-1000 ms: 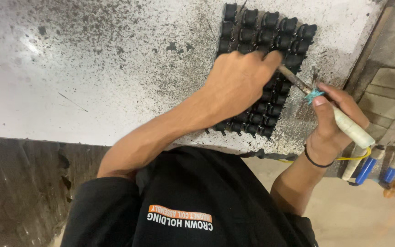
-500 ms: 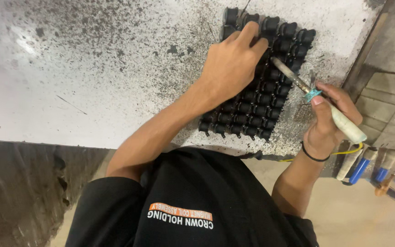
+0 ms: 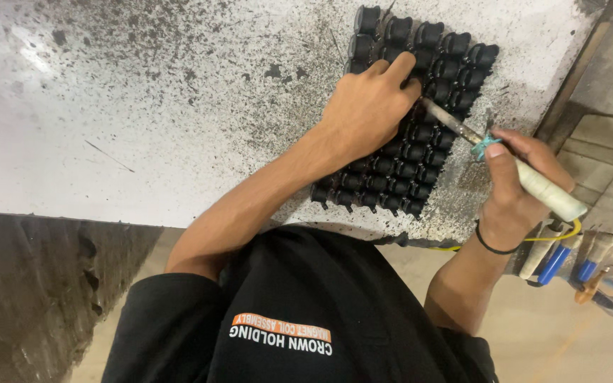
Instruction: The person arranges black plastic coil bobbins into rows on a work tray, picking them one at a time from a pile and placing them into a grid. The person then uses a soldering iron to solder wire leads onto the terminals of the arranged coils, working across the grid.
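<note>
A block of several small black bobbin-like parts (image 3: 443,67) lies in rows on a white, soot-speckled worktable (image 3: 143,106). My left hand (image 3: 370,106) rests flat on the block, fingers pressing the upper rows. My right hand (image 3: 516,181) grips a soldering iron (image 3: 533,186) by its pale handle, with a teal band around the shaft. The iron's metal tip points up-left and meets the parts just beside my left fingers. A black band circles my right wrist.
The table's front edge runs just above my black shirt (image 3: 299,312). Hand tools with blue and pale handles (image 3: 558,259) hang or lie at the right, with a yellow cord (image 3: 455,247). Tiled floor (image 3: 604,135) shows past the table's right edge.
My left hand has shifted up the block toward its far rows. The soldering iron and my right hand have followed slightly upward.
</note>
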